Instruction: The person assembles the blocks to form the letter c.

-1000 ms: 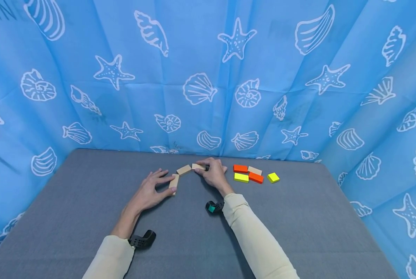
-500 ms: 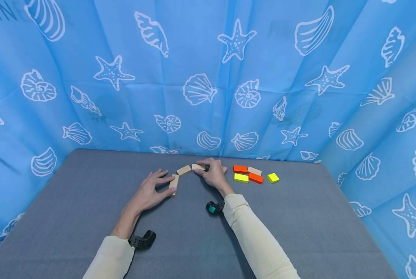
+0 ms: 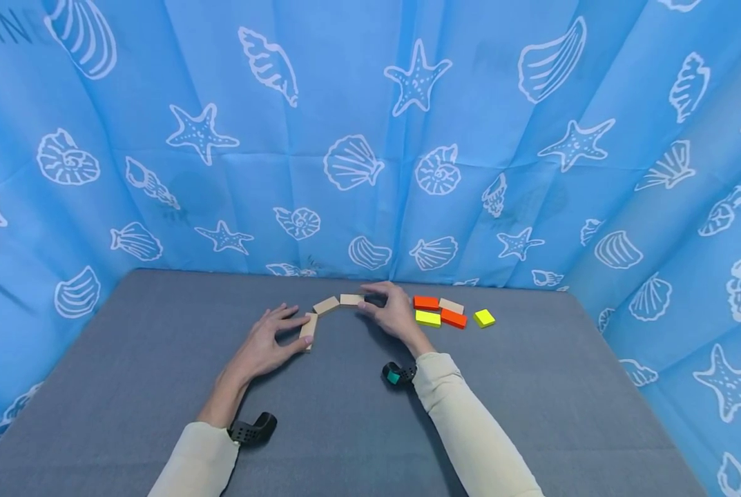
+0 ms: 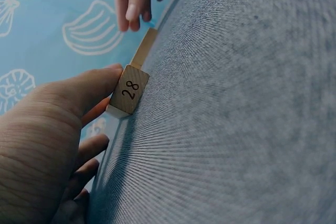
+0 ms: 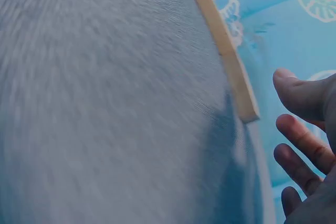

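The left hand pinches a pale, grained wooden block marked "28"; two similar blocks arc toward two o'clock, near the parted, empty right hand.

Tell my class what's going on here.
A person's left hand pinches a plain wooden block, its end marked 28, on a gray tabletop. Two more plain blocks continue from it in a curving row. The right hand is by the row's other end, holding nothing. To its right lie two orange-red blocks, two yellow blocks and another plain block.
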`<state>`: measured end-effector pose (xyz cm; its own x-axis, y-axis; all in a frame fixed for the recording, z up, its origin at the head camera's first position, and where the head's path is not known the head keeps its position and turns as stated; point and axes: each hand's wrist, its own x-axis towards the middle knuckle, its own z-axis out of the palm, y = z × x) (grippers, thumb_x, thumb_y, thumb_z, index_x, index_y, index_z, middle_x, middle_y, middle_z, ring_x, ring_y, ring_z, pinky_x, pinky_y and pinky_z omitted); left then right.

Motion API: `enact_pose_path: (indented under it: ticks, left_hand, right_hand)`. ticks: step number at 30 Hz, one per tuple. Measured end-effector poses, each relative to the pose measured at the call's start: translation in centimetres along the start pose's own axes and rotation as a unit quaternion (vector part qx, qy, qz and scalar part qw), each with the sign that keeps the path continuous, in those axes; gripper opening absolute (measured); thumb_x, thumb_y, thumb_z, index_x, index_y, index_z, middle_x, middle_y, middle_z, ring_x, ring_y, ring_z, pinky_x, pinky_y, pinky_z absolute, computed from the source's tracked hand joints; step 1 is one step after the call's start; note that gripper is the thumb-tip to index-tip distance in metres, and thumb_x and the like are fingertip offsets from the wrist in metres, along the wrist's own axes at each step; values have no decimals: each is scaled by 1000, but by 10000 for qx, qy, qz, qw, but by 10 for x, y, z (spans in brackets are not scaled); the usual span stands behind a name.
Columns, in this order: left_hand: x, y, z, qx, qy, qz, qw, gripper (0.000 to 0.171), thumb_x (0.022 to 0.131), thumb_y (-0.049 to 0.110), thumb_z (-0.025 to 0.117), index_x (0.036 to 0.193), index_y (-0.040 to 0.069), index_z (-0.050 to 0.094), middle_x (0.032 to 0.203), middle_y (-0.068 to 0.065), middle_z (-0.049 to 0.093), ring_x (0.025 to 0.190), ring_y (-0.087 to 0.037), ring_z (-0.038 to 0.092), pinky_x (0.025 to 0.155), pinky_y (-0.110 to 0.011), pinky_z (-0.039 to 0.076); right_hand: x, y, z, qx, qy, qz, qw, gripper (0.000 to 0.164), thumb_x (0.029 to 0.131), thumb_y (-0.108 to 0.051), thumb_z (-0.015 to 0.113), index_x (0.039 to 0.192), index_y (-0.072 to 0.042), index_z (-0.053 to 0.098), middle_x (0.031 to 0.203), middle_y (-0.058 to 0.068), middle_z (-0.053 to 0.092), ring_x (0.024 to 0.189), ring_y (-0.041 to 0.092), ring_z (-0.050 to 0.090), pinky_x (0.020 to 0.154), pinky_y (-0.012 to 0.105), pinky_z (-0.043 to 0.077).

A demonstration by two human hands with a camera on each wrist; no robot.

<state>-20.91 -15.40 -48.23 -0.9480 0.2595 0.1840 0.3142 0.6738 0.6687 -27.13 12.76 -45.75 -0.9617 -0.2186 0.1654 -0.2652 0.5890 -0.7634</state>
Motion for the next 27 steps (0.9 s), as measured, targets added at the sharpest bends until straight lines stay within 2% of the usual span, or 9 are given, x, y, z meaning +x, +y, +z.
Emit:
enact_pose_path:
  ticks: [2,10,15,22,27]
  left_hand:
    - [0,-1,1,-11,-9,-6,10000,54,91,44,75,137,16,67,151,-19,50,148,-41,29,120,-65,13]
    - [1,-2,1,10,8,19,10000,54,91,43,75,136,15,67,150,-20,50,148,-41,31,120,-63,13]
    - [2,-2,1,3,38,-4,10000,54,91,43,75,136,15,68,150,-20,51,148,-42,31,119,-65,14]
    - [2,-2,0,3,-37,-59,10000,55,91,45,75,137,17,67,151,-18,50,149,-40,30,120,-64,13]
    - [1,-1,1,6,-33,-39,10000,55,91,45,75,137,17,67,151,-18,50,148,-40,30,120,-64,14]
  right_hand:
    - [-3,0,-6,92,24,-53,9999,39,92,-17,78,130,-11,71,131,8,64,127,29,54,111,52,39]
    - [-16,9,-31,207,415,-196,9987,40,91,-13,78,129,-4,70,127,13,66,119,33,57,104,53,45]
    - [-23,19,-44,227,591,-130,9979,42,90,-13,79,130,-4,69,127,13,66,119,33,57,105,52,45]
    - [-36,31,-58,252,667,124,9974,44,90,-13,80,132,-6,69,132,14,64,129,34,53,111,53,41]
    - [-43,38,-66,131,748,66,9971,44,88,-11,81,130,-4,69,132,17,64,127,36,54,109,55,41]
